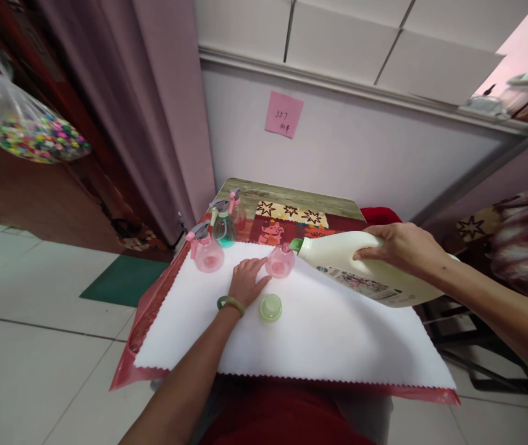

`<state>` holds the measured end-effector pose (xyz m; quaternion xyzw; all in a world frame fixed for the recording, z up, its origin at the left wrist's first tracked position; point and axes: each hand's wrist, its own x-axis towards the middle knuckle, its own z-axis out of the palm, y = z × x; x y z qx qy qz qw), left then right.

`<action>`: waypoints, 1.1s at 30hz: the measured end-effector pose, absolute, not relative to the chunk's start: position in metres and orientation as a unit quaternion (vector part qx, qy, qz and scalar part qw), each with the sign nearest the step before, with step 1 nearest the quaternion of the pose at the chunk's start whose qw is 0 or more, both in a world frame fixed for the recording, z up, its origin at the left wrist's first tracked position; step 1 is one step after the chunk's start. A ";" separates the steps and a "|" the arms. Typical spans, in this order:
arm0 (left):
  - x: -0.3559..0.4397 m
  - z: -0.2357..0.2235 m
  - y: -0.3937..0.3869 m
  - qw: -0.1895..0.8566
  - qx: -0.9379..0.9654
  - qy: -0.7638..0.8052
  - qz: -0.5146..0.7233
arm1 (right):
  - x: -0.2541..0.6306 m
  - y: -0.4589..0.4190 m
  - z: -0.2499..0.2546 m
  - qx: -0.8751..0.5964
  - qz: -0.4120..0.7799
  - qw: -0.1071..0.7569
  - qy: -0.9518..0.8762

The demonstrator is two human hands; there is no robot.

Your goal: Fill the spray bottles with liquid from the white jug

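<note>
The right hand (402, 247) clasps a cream jug (368, 269), spout (296, 245) left of that grip at a pink bottle (280, 264), the left hand (247, 279) beside it with parted fingers

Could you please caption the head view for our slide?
Right hand holds a tilted cream jug, green spout at an open pink bottle, left hand beside it.

You can pass right of the green cap (271, 307); beyond it, the open bottle (279, 264) and jug (364, 275) block you.
</note>
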<state>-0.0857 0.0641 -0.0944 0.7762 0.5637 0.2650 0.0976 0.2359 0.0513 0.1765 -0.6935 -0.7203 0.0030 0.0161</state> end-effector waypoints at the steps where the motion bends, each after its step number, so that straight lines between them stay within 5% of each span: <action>1: -0.086 -0.095 0.064 0.097 0.776 0.564 0.265 | 0.236 0.051 0.176 -0.692 0.003 0.019 -0.722; 33: -0.085 -0.096 0.064 0.094 0.774 0.565 0.268 | 0.234 0.053 0.178 -0.696 -0.002 0.010 -0.718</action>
